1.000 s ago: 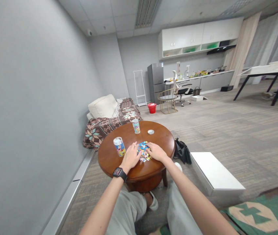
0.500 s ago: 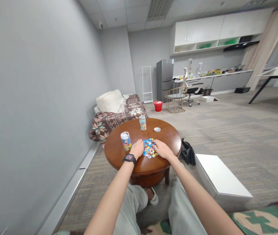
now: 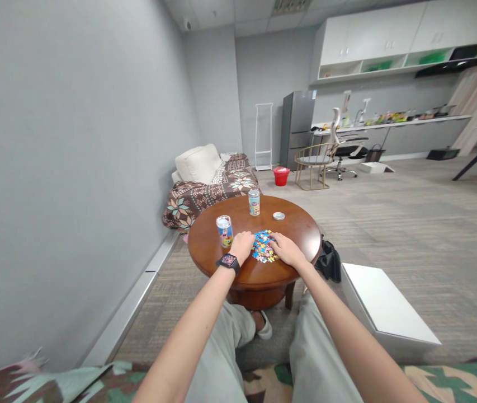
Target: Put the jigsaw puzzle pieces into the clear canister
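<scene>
A loose pile of small, colourful jigsaw puzzle pieces (image 3: 264,251) lies on the round brown table (image 3: 204,254). My left hand (image 3: 243,246), with a dark watch on its wrist, rests at the pile's left edge, its fingers partly hidden. On the opposite side my right hand (image 3: 287,249) reaches its outstretched fingers onto the pieces. Neither hand lifts a piece that I can see. Just left of my left hand stands a clear-topped can (image 3: 225,232) with a cartoon print. Farther back is a second printed can (image 3: 254,203), and right of it a round silver lid (image 3: 279,216).
A white box (image 3: 389,296) sits on the floor at the right, with a black bag (image 3: 329,260) beside the table. Behind the table is a seat under a patterned cover (image 3: 204,196). A red bucket (image 3: 280,177) and chairs stand farther back.
The camera view has shifted, so the table and hands appear slightly higher and to the right. Both hands stay at the pile's sides; its outline differs only a little.
</scene>
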{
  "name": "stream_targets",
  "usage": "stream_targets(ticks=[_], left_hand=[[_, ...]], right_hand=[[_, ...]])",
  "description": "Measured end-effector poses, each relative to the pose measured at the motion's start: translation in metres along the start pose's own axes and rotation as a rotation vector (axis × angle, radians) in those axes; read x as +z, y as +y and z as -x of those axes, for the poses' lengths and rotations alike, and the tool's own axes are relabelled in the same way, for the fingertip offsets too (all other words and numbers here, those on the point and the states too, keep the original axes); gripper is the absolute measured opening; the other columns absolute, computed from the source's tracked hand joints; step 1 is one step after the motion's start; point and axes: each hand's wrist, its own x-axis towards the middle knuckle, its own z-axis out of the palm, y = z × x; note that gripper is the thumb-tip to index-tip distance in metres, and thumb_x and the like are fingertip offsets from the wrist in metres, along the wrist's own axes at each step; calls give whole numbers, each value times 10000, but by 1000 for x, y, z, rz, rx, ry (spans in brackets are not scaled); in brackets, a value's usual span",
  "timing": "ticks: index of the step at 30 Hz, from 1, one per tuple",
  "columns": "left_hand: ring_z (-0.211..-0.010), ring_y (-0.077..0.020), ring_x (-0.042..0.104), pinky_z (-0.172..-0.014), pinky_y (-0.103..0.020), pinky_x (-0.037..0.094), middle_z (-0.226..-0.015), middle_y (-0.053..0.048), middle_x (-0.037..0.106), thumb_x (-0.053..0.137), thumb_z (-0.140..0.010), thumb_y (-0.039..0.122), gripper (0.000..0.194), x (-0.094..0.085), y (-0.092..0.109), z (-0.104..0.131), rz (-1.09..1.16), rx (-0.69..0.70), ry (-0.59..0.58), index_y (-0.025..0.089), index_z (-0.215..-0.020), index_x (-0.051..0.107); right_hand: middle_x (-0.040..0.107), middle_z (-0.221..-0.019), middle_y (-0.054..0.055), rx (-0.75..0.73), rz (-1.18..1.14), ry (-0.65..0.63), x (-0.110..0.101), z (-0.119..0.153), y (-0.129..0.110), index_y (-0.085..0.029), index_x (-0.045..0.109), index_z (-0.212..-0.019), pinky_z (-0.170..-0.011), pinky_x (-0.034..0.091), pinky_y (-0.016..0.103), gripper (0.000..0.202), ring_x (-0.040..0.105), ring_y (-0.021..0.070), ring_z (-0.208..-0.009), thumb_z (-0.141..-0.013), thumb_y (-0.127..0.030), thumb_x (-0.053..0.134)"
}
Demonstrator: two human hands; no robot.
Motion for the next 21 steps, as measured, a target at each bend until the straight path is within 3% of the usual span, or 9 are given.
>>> stream_targets(ticks=[6,14,16,18,20,21], left_hand=[[-1024,-229,669,-900,-333,508,-1089,-141,676,397,-959,87,279,1,-8,5,65,-33,64,155,-1101,627],[-940,-228,690,-847,-313,513,-976,-98,727,519,-945,203,176,7,-18,31,220,-62,93,197,-926,694],[-1002,-236,673,-914,-344,506,-1029,-106,710,506,-948,209,185,9,-20,40,352,-95,279,193,-1003,682],[-1143,-267,611,-1021,-406,463,-1159,-142,649,575,-908,235,253,10,-25,44,451,-242,598,167,-1147,620],[-1277,-326,509,-1093,-479,402,-1285,-200,552,740,-781,302,567,11,-32,43,508,-467,826,122,-1270,518],[-1322,-355,463,-1113,-505,379,-1331,-228,509,822,-686,327,752,12,-37,41,547,-555,847,101,-1310,469]], right_hand=[[607,-1351,175,8,9,4,0,-1,1,-104,574,-1313,-1131,373,376,406,552,244,-1290,-994,-276,393],[652,-1279,131,10,-31,24,-5,2,-6,-149,616,-1249,-1079,403,337,352,599,213,-1207,-988,-252,403],[652,-1280,128,18,-28,26,-7,3,-9,-150,613,-1245,-1067,407,328,348,601,208,-1197,-991,-250,397],[653,-1278,128,27,-12,28,-9,2,-11,-147,614,-1233,-1057,409,325,340,601,206,-1190,-993,-245,395],[656,-1271,135,41,18,29,-10,3,-12,-140,618,-1217,-1054,409,347,329,599,218,-1187,-991,-241,400],[657,-1270,135,47,33,35,-11,3,-13,-141,622,-1206,-1061,402,369,322,593,226,-1192,-990,-238,404]])
